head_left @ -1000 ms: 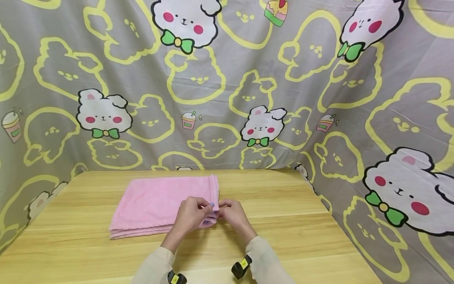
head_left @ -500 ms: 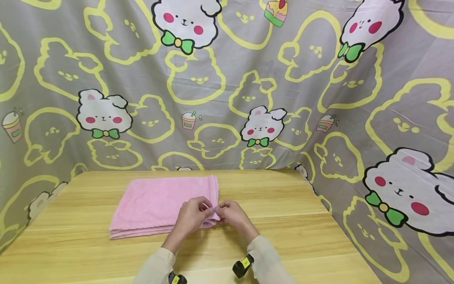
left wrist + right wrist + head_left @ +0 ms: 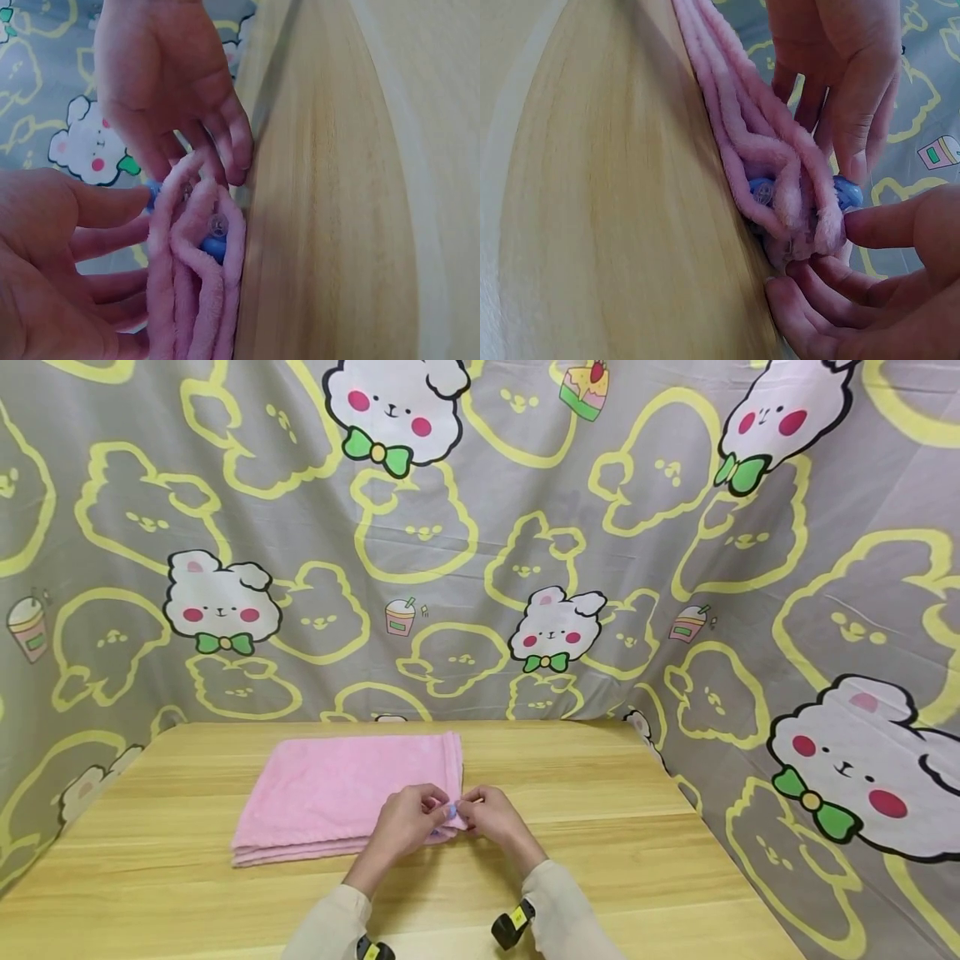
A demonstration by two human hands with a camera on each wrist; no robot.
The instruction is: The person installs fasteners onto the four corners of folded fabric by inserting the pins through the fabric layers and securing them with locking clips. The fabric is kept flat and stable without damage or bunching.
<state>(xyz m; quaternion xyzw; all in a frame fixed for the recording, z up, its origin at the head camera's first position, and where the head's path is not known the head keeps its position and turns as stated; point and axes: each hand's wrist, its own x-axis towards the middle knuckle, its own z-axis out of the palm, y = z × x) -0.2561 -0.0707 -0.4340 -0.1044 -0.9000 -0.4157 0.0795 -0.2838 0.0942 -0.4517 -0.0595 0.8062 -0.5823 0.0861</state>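
Note:
A pink plush cloth (image 3: 337, 785), folded into several layers, lies on the table. At its near right corner, my left hand (image 3: 408, 818) pinches a small round blue fastener (image 3: 452, 811) on the outer layer, thumb against its edge. My right hand (image 3: 491, 817) grips the corner beside it; in the right wrist view its thumb rests by the blue piece and its fingers (image 3: 802, 307) curl under the layers. Between the inner layers sits a second blue fastener (image 3: 214, 247) with a clear plastic part (image 3: 218, 224).
The wooden table (image 3: 600, 860) extends around the cloth. A grey curtain (image 3: 465, 543) printed with rabbits and yellow outlines hangs behind it and along both sides. Black wrist cameras (image 3: 512, 924) with yellow labels are strapped over the beige sleeves (image 3: 562, 910).
Both hands have shifted slightly toward the near edge with the cloth corner, and the right hand has moved a little left. The blue fastener on top shows lower, between the two hands.

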